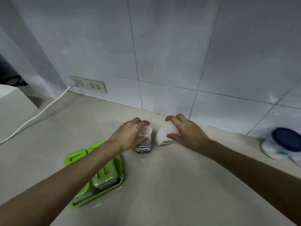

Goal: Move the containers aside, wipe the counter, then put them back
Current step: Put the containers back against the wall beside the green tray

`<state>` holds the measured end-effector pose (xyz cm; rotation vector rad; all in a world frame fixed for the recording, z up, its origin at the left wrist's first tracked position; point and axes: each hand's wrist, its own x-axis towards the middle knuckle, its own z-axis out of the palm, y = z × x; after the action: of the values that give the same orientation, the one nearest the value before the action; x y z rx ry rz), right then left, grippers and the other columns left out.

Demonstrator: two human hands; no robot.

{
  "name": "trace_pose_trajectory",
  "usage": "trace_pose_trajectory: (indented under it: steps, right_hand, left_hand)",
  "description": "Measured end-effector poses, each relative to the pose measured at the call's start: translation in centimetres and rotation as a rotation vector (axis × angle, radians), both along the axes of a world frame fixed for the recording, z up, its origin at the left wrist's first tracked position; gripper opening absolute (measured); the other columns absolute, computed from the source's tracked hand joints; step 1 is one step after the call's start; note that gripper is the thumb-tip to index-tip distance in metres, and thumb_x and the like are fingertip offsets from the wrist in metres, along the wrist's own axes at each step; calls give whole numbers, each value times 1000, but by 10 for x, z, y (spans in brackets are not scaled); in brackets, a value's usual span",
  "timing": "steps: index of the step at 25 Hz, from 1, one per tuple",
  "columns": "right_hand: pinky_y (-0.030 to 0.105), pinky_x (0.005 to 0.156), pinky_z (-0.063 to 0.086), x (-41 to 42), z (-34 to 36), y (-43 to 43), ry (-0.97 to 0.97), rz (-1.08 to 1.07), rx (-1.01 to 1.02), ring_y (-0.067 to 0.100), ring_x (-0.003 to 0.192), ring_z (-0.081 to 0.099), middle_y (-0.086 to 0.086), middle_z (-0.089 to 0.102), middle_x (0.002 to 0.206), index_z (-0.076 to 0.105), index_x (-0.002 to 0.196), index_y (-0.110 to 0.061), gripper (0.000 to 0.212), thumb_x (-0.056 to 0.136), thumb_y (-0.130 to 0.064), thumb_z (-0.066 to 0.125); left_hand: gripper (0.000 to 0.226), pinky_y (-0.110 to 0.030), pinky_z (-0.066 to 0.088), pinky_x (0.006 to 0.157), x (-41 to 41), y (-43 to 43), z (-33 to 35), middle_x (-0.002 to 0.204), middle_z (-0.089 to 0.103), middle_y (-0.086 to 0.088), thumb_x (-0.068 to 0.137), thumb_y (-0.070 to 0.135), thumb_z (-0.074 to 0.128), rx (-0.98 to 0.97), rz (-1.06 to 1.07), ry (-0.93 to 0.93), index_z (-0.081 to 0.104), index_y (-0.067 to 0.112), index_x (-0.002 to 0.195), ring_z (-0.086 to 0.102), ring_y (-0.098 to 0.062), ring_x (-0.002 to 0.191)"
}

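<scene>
Two small containers stand on the pale counter (171,185) near the tiled wall. My left hand (130,134) grips the top of a clear jar (144,146) with a white lid and a handwritten label; dark contents show at its base. To its right, my right hand (185,131) holds a white container (163,136) that leans to the left, its label at the bottom edge. The two containers are a short gap apart. A green tray (118,162) with green-topped sponges lies under my left forearm.
A dark-blue-lidded white tub (283,144) sits at the far right by the wall. A double wall socket (88,84) has a white cable (40,113) running left across the counter. A white appliance block (11,105) stands at the far left.
</scene>
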<state>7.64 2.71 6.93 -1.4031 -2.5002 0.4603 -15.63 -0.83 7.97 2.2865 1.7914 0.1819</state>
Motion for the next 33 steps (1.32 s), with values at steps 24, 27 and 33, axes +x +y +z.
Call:
trace_pose_trajectory:
  steps: [24,27,33]
  right_hand:
    - [40,86,45,310,-12,27,-193,-427,188,32,106,56,12,58,120,38,139,-21,62,86,-48,57]
    - [43,86,47,309,-7,9,-163,-422,323,34,105,59,13,59,122,50,131,-13,56,84,-40,63]
    - [42,87,50,205,-15,-80,-80,-181,185,28,102,61,8,62,114,58,116,-14,38,88,-40,58]
  left_hand:
    - [52,-41,49,91,364,98,-28,130,44,-14,90,25,62,142,-175,-103,38,20,136,58,-37,107]
    - [52,-39,48,88,352,86,-20,131,45,-13,89,32,61,165,-124,-94,40,15,134,59,-36,104]
    - [32,-42,52,84,243,-31,-30,121,59,-8,91,27,54,25,175,-322,54,14,119,63,-28,102]
